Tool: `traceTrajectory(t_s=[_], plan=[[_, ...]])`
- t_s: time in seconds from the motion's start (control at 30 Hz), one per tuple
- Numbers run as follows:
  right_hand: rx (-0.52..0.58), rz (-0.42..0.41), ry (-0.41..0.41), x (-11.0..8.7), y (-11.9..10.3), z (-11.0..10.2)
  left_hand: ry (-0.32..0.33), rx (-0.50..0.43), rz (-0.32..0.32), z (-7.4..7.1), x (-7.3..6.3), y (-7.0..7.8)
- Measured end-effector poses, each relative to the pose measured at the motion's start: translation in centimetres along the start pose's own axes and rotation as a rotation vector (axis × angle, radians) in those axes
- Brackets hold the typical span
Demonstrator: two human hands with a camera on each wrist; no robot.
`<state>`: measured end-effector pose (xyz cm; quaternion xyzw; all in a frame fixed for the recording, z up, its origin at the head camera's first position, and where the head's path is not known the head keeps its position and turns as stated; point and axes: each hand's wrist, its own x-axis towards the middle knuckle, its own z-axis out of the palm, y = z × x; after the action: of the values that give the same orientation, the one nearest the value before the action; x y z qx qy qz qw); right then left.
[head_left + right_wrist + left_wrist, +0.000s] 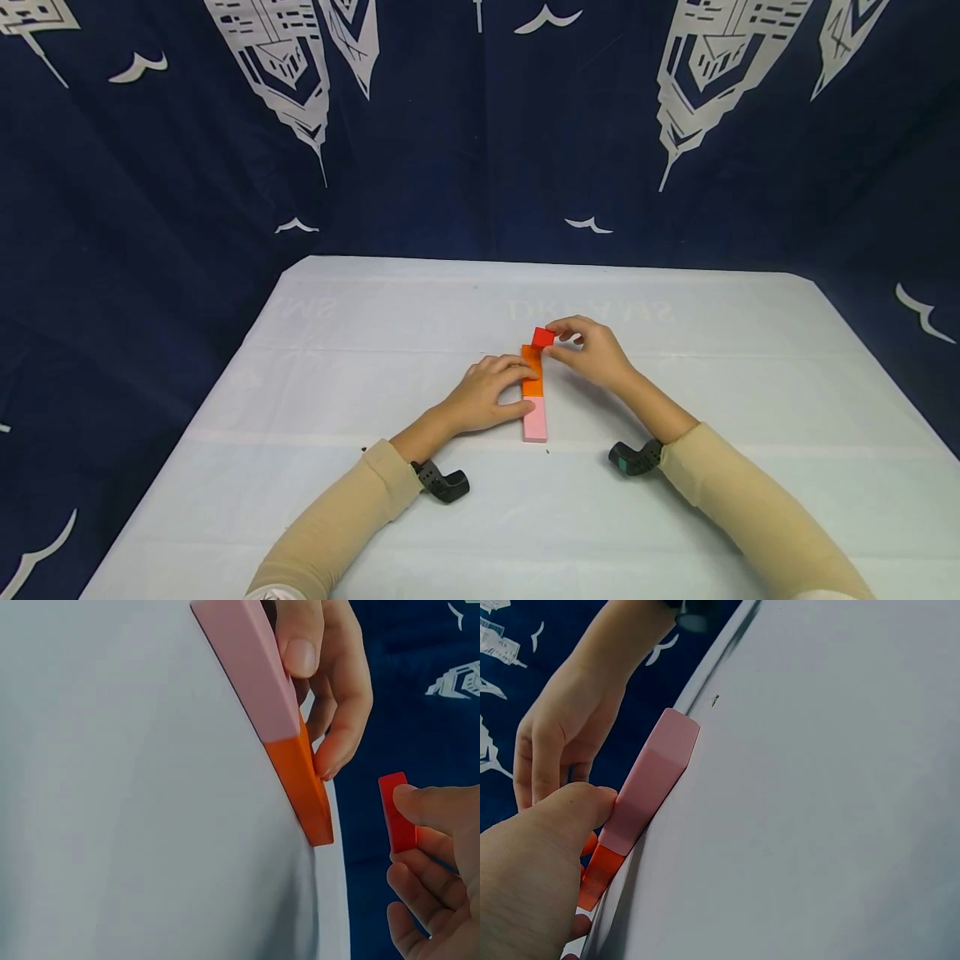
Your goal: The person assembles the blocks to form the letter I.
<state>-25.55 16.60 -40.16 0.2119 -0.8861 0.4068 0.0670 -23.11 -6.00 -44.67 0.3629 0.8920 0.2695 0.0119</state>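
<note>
A pink block (535,425) and an orange block (532,387) lie end to end on the table, forming a straight row. My left hand (483,393) rests on them, its thumb touching the pink block (649,780) and its fingers on the orange block (296,784). Between thumb and fingertips, my right hand (596,354) pinches a small red block (543,337). In the head view this red block overlaps the far end of the orange one; the right wrist view shows the red block (397,814) apart from the row, past its orange end.
A white cloth covers the table (300,392). Dark blue curtain (480,167) with white patterns hangs behind it. Black wrist devices (446,483) sit on both forearms, close over the table. A tiny dark speck (547,452) lies just in front of the pink block.
</note>
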Motion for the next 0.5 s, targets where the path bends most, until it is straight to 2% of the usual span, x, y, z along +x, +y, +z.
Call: traceTrajectory(t_s=[0.5], plan=[[-0.041,0.076,-0.030,2.3,1.6,1.0,0.004,0.001,0.002,0.1,0.0,-0.1]])
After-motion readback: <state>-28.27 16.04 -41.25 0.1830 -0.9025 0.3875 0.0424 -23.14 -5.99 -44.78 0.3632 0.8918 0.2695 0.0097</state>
